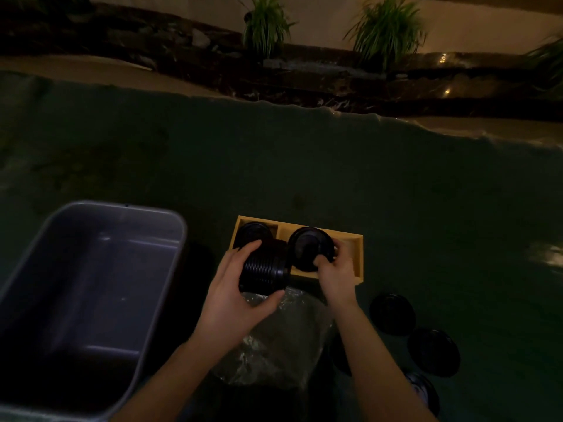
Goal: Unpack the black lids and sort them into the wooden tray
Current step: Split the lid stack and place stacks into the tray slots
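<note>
A wooden tray [358, 263] with compartments lies on the dark green cloth in front of me. Black lids [251, 234] sit in its left compartment. My left hand [240, 287] grips a stack of black lids [265, 274] lying on its side at the tray's near edge. My right hand [335, 264] holds a single black lid [306, 245] tilted over the middle compartment. A crumpled clear plastic bag [283, 339] lies below my hands. Loose black lids [393, 313] rest on the cloth to the right, another [434, 350] nearer me.
A large grey plastic tub [170, 263] stands at the left, with nothing visible inside. The green cloth [304, 166] stretches far ahead to a rumpled edge. Beyond it are stone ledges and potted grasses [387, 32]. The scene is dim.
</note>
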{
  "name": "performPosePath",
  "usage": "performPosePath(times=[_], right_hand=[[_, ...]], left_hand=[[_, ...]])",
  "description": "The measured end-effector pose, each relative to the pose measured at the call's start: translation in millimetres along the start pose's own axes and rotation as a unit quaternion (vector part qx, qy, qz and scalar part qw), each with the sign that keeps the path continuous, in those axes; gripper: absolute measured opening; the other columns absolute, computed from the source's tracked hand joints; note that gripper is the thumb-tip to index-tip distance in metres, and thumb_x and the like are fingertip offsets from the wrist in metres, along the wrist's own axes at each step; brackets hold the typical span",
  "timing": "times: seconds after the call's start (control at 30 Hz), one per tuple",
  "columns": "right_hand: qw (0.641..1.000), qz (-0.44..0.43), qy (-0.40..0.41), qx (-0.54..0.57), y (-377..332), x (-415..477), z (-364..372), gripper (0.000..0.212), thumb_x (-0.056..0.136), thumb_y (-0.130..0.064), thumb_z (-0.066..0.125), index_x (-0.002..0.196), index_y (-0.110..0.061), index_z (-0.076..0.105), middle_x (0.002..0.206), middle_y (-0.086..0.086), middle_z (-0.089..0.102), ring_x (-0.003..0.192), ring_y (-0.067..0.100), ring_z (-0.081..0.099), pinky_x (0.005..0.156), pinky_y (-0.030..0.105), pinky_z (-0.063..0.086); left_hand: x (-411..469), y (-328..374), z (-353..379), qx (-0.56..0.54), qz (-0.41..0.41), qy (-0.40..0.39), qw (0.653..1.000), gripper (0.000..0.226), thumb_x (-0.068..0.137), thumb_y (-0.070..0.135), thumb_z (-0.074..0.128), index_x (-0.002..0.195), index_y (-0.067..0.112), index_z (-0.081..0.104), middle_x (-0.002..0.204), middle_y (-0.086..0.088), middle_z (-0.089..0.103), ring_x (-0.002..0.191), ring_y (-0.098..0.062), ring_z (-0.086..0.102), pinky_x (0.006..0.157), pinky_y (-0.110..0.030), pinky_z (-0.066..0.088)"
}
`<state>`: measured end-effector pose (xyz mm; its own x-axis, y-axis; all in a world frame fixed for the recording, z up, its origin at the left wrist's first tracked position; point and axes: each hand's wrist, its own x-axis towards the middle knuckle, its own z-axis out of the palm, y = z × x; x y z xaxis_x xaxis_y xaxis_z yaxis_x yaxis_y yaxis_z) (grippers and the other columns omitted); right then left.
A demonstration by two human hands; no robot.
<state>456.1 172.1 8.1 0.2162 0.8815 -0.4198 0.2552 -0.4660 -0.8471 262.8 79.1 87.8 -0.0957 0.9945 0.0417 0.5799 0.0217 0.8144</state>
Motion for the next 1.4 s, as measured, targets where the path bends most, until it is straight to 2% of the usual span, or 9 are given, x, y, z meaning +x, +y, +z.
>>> performPosePath(times=[0.07,0.2,0.5,0.63,0.77,0.93,1.13,1.27,1.4], right_hand=[[0.999,0.030,-0.019,-0.030,2.5,25.0,8.2,0.056,0.090,-0.012,0.066,0.143,-0.020,0.051,0.126,0.004,0.063,0.121,0.030,0.063,0.104,0.051,0.054],[0.989,0.030,-0.030,-0.140,2.6,53.7,21.4,0.053,0.091,-0.020,0.071,0.141,-0.016,0.054,0.129,0.010,0.069,0.116,0.028,0.066,0.092,0.034,0.052],[0.929,-0.053,-0.016,-0.366,1.9,65.9,31.8,0.035,0.093,-0.031,0.069,0.125,-0.016,0.068,0.132,0.013,0.060,0.118,0.028,0.060,0.097,0.041,0.052],[0.920,-0.041,-0.002,-0.391,2.6,60.0,27.5,0.039,0.094,-0.040,0.068,0.126,-0.018,0.064,0.133,0.011,0.056,0.116,0.029,0.062,0.095,0.045,0.055],[0.953,-0.039,0.027,-0.298,-7.3,38.7,20.6,0.042,0.096,-0.037,0.070,0.130,-0.017,0.058,0.131,0.008,0.061,0.117,0.028,0.064,0.095,0.045,0.056],[0.996,-0.088,-0.017,0.007,-22.7,-38.2,3.2,0.005,0.098,-0.035,0.066,0.097,-0.032,0.070,0.091,-0.008,0.074,0.082,0.010,0.074,0.080,0.039,0.064],[0.975,-0.030,-0.153,0.159,-24.5,-101.3,-7.2,0.060,0.078,-0.069,0.068,0.127,-0.035,0.061,0.116,-0.024,0.073,0.112,0.000,0.070,0.092,0.026,0.058],[0.969,-0.002,-0.132,0.208,-27.8,-105.6,-16.7,0.076,0.063,-0.064,0.081,0.130,-0.037,0.057,0.117,-0.019,0.075,0.115,-0.002,0.069,0.087,0.017,0.057],[0.966,0.013,-0.093,0.239,-21.8,-102.7,-26.7,0.065,0.063,-0.044,0.086,0.122,-0.037,0.060,0.116,-0.008,0.076,0.104,0.002,0.073,0.079,0.018,0.058]], left_hand=[[0.7,-3.5,-4.0,0.002,-0.005,0.001,1.000,0.085,0.070,0.046,0.081,0.140,0.054,0.034,0.130,0.031,0.040,0.123,0.015,0.042,0.094,0.003,0.035],[0.0,-10.5,-9.1,0.003,-0.011,0.001,1.000,0.085,0.070,0.047,0.080,0.142,0.050,0.036,0.132,0.033,0.038,0.122,0.015,0.043,0.092,0.003,0.036],[-1.6,-17.9,-17.5,0.001,-0.033,0.012,0.999,0.086,0.071,0.036,0.086,0.141,0.048,0.037,0.130,0.031,0.040,0.121,0.018,0.042,0.091,0.005,0.035],[-0.6,-17.9,-18.0,0.006,-0.034,0.009,0.999,0.087,0.073,0.033,0.086,0.143,0.046,0.037,0.130,0.031,0.039,0.122,0.019,0.041,0.091,0.005,0.036],[1.9,-16.8,-15.2,0.009,-0.029,0.005,1.000,0.086,0.073,0.037,0.084,0.146,0.039,0.040,0.128,0.021,0.044,0.124,0.014,0.042,0.092,0.003,0.036],[7.0,-14.3,-4.6,0.024,-0.019,0.015,0.999,0.092,0.073,0.033,0.086,0.149,0.035,0.035,0.133,0.012,0.045,0.120,0.006,0.047,0.094,0.002,0.036],[-1.9,0.5,21.3,0.061,0.046,-0.046,0.996,0.111,0.075,0.025,0.088,0.157,0.037,0.013,0.147,0.004,0.045,0.132,0.008,0.033,0.106,-0.016,0.035],[-13.0,14.1,33.7,0.066,0.109,-0.108,0.986,0.108,0.079,0.040,0.078,0.159,0.036,0.005,0.157,0.010,0.039,0.143,0.007,0.025,0.117,-0.026,0.032],[-20.0,19.2,28.3,-0.009,0.104,-0.166,0.981,0.093,0.088,0.037,0.062,0.160,0.034,0.004,0.160,0.032,0.026,0.140,0.000,0.042,0.112,-0.010,0.028]])
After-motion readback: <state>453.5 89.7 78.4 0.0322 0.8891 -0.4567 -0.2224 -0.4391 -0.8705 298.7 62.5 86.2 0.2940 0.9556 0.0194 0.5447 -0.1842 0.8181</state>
